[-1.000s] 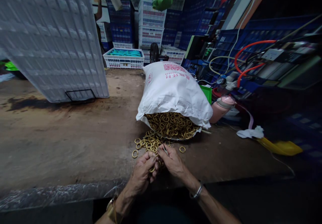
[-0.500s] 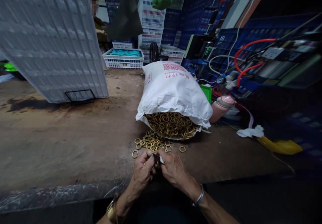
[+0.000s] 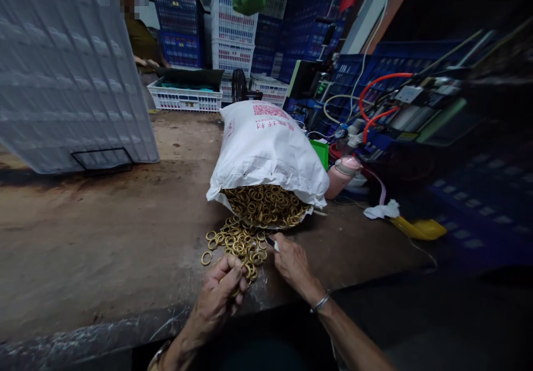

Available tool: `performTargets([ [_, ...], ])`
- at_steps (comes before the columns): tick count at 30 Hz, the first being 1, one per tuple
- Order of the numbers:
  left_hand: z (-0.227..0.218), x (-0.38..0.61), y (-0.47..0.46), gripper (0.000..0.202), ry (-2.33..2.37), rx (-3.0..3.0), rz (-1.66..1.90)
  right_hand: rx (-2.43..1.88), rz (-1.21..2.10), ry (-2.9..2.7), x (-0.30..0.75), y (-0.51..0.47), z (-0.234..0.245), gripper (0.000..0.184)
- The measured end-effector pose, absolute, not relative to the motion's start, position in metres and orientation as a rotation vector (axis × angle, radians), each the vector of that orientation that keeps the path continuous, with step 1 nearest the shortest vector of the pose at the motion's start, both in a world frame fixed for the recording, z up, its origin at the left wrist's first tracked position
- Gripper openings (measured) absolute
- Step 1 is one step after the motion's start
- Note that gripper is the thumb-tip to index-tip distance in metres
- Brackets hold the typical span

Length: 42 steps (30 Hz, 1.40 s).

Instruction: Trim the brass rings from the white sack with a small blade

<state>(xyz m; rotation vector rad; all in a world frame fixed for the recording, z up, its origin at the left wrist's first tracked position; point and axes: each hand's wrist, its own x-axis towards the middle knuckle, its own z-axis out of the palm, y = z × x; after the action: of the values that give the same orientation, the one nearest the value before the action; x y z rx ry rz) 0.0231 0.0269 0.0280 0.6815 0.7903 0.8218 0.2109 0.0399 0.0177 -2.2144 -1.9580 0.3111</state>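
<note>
A white woven sack [image 3: 266, 151] lies on its side, its mouth facing me and full of brass-coloured rings [image 3: 266, 203]. A pile of loose rings [image 3: 236, 242] has spilled onto the table in front. My left hand [image 3: 220, 287] is closed at the near edge of this pile, with what looks like a brass ring pinched in the fingers, mostly hidden. To the right of the pile, my right hand [image 3: 291, 260] is closed around a small tool with a dark pointed tip [image 3: 271, 243] and a whitish part; its exact kind is unclear. The tip points at the loose rings.
On the brown table [image 3: 104, 249], a tall grey ribbed plastic panel [image 3: 79, 71] stands at left. A pink bottle [image 3: 342, 174] and machinery with red hoses [image 3: 375, 110] are at right. Behind are a white crate [image 3: 187, 100], stacked crates and another person [image 3: 141, 40].
My hands have moved apart, the right one carrying the tool to the pile's right side. The other person's dark sheet has come down onto the white crate. The view has shifted right.
</note>
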Motion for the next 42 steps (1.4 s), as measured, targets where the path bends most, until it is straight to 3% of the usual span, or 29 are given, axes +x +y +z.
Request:
performTargets([
  [4, 0.032, 0.021, 0.033, 0.033, 0.721, 0.554, 0.868, -2.312, 0.173, -1.771, 0.245, 0.039, -0.001, 0.012],
  [8, 0.029, 0.021, 0.038, 0.030, 0.735, 0.527, 0.892, -2.330, 0.150, -1.746, 0.257, 0.039, -0.014, 0.017],
  [15, 0.020, 0.014, 0.042, 0.025, 0.633, 0.410, 0.883, -2.346, 0.148, -1.801, 0.259, 0.043, -0.019, 0.009],
  [22, 0.016, 0.018, 0.042, 0.022, 0.660, 0.301, 0.871, -2.094, 0.456, -1.684, 0.239, 0.039, -0.015, 0.004],
  [30, 0.012, 0.032, 0.034, 0.037, 0.943, 0.643, 0.984, -1.511, 0.906, -1.555, 0.171, 0.040, 0.014, 0.012],
  [36, 0.007, 0.027, 0.036, 0.030, 1.085, 0.860, 1.013, -1.400, 1.105, -1.494, 0.155, 0.042, 0.020, 0.016],
  [42, 0.006, 0.021, 0.039, 0.011, 1.172, 1.392, 1.265, -1.480, 0.994, -1.655, 0.156, 0.042, 0.030, 0.021],
])
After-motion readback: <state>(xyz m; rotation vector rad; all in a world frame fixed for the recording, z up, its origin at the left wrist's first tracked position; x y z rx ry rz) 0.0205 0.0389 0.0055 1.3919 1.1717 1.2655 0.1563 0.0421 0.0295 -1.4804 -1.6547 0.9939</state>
